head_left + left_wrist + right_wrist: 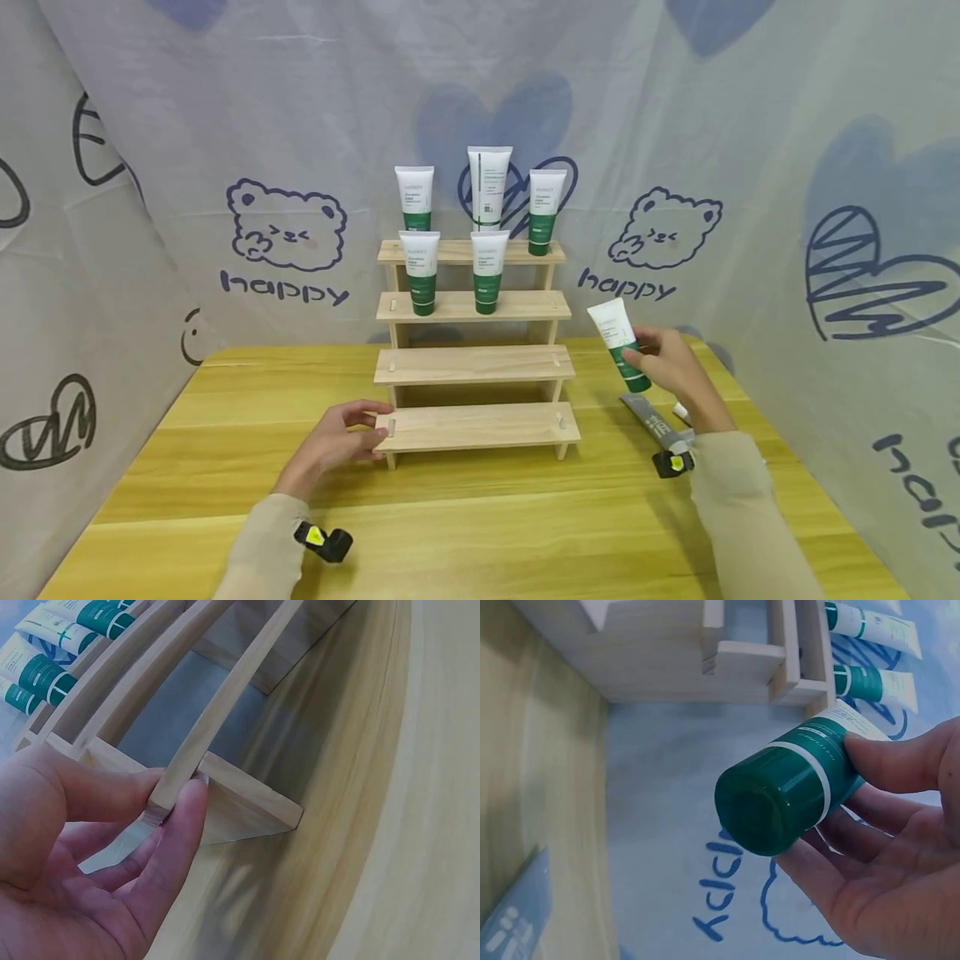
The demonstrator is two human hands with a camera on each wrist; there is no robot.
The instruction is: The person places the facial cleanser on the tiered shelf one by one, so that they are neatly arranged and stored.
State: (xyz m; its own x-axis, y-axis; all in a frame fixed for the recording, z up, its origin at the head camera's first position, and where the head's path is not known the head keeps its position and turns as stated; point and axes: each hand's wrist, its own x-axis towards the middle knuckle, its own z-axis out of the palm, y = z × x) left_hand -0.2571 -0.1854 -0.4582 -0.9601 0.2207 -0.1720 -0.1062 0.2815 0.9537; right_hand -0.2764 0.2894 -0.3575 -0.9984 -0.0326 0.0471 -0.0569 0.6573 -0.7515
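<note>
A stepped wooden display rack point(480, 364) stands on the table. My left hand point(337, 437) pinches the left end of its lowest shelf point(225, 705) between thumb and fingers. To the right of the rack, my right hand point(671, 362) holds a white and green squeeze tube point(621, 343) in the air, its green cap point(761, 799) pointing down and the tube tilted. Three tubes, one of them a taller white tube point(490, 187), stand on the top shelf. Two more tubes, a left one point(422, 271) and a right one point(488, 271), stand on the shelf below.
Below my right hand a grey tube point(651, 421) lies on the table, with a small white object point(681, 412) beside it. A patterned curtain point(300, 125) hangs behind and along both sides of the wooden table point(480, 533).
</note>
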